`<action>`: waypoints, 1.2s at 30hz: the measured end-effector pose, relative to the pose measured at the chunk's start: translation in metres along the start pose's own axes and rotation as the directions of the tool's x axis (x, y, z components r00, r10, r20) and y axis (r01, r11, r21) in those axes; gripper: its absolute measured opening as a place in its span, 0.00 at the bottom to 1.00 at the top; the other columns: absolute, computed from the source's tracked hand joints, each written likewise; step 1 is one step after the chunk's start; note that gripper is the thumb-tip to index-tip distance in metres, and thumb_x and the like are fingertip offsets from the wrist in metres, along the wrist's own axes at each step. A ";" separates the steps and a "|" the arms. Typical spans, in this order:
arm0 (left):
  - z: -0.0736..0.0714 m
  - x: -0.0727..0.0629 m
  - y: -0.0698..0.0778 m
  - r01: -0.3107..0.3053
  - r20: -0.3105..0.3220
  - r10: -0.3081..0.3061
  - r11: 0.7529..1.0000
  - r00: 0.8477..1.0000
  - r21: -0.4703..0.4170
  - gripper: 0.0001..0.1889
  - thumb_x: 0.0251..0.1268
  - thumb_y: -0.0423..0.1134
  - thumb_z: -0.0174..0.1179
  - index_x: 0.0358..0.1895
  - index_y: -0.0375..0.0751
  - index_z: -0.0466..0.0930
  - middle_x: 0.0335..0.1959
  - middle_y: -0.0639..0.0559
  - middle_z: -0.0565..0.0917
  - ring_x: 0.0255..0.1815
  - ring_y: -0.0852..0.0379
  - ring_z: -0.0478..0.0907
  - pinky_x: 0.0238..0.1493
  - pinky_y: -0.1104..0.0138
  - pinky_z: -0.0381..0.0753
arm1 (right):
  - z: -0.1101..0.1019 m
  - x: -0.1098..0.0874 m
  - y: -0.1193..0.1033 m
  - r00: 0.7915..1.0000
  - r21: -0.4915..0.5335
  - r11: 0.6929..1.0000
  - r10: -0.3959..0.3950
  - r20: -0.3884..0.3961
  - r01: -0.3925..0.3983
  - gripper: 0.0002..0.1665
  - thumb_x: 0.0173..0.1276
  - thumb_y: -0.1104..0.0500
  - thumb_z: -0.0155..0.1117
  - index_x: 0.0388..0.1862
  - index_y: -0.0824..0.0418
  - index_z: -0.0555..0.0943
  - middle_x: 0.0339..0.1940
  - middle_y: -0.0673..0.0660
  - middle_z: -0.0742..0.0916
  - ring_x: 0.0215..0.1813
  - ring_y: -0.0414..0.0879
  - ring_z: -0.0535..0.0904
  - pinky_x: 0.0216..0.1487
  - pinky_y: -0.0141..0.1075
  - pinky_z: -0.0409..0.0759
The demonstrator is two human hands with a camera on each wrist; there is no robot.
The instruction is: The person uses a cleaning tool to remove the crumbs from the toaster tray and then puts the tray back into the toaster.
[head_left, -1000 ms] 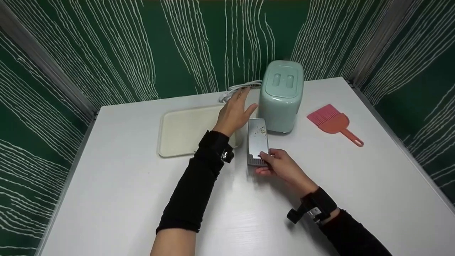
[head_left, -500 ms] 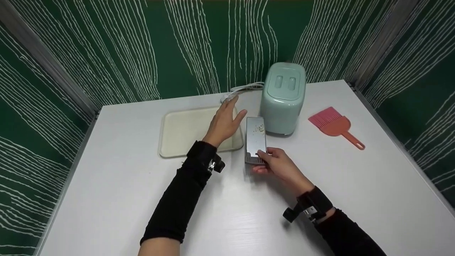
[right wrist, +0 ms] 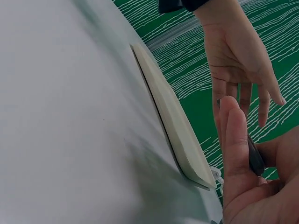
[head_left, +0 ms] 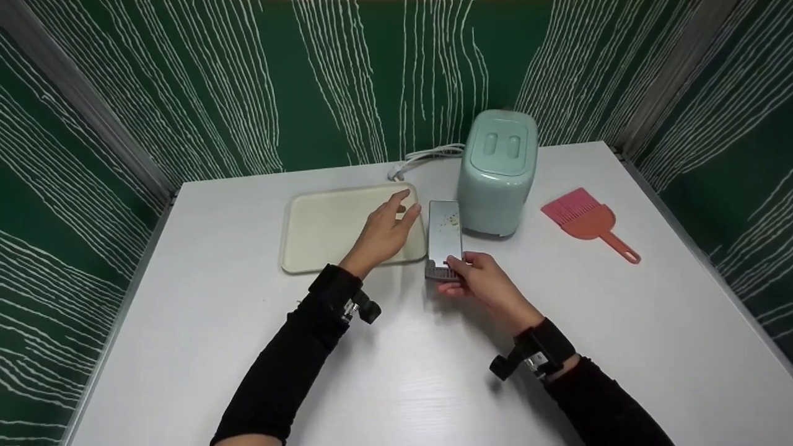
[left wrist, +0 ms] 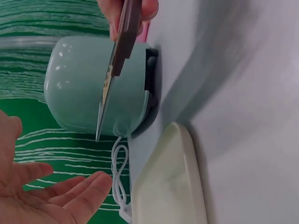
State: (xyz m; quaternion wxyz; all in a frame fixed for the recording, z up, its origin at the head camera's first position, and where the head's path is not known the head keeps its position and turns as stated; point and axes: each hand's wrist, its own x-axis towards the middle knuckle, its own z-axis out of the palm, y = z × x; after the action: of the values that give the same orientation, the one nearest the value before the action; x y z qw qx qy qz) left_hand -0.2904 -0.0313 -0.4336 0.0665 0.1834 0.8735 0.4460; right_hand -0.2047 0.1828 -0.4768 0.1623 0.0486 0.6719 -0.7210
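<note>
My right hand [head_left: 486, 282] pinches a toaster crumb tray [head_left: 443, 238] by its grey grooved end, thumb on top and fingers beneath. Small yellowish-brown crumbs [head_left: 452, 220] lie on the flat metal part, towards its far end. In the left wrist view the crumb tray [left wrist: 125, 44] is edge-on, held above the table in front of the mint-green toaster [head_left: 495, 195]. Left of it, my left hand [head_left: 379, 236] hovers over the right part of a cream serving tray [head_left: 322, 226]. Its fingers are relaxed and spread, holding nothing.
A pink brush nested with an orange dustpan [head_left: 595, 222] lies right of the toaster. The toaster's white cord and plug [head_left: 396, 173] lie behind the serving tray. Green walls with white lines stand behind the white table [head_left: 186, 297] and at its sides.
My left hand has drawn back from near the toaster, left and towards me, over the serving tray. The right hand keeps hold of the crumb tray, shifting only slightly.
</note>
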 end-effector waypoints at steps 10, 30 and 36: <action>0.004 -0.023 -0.002 0.083 0.096 -0.074 0.993 0.993 -0.089 0.34 0.89 0.60 0.44 0.86 0.50 0.56 0.59 0.36 0.85 0.50 0.46 0.91 0.50 0.55 0.89 | 0.003 0.006 -0.014 1.000 -0.034 0.999 -0.010 -0.021 0.009 0.19 0.89 0.58 0.53 0.59 0.76 0.73 0.33 0.56 0.91 0.30 0.38 0.91 0.37 0.28 0.89; 0.024 -0.054 -0.013 0.276 0.179 -0.218 0.860 0.959 -0.429 0.22 0.91 0.57 0.41 0.73 0.49 0.66 0.22 0.48 0.84 0.17 0.55 0.82 0.20 0.66 0.78 | 0.037 0.021 -0.015 0.999 -0.050 0.998 -0.032 0.018 0.033 0.14 0.88 0.58 0.52 0.49 0.71 0.75 0.29 0.53 0.89 0.26 0.37 0.89 0.35 0.29 0.89; 0.026 -0.057 -0.011 0.243 0.091 -0.226 0.886 0.970 -0.395 0.18 0.91 0.55 0.42 0.62 0.45 0.66 0.15 0.51 0.80 0.09 0.61 0.75 0.13 0.69 0.72 | 0.047 0.021 -0.019 0.998 -0.050 0.997 -0.052 0.021 0.053 0.14 0.88 0.58 0.52 0.48 0.71 0.76 0.26 0.52 0.89 0.25 0.37 0.88 0.31 0.27 0.87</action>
State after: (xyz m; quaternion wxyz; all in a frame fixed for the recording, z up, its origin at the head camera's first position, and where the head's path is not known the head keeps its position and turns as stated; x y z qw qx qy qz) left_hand -0.2333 -0.0394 -0.4607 0.1746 0.0682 0.7770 0.6010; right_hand -0.2234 0.1336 -0.4602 0.1510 0.0198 0.6892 -0.7084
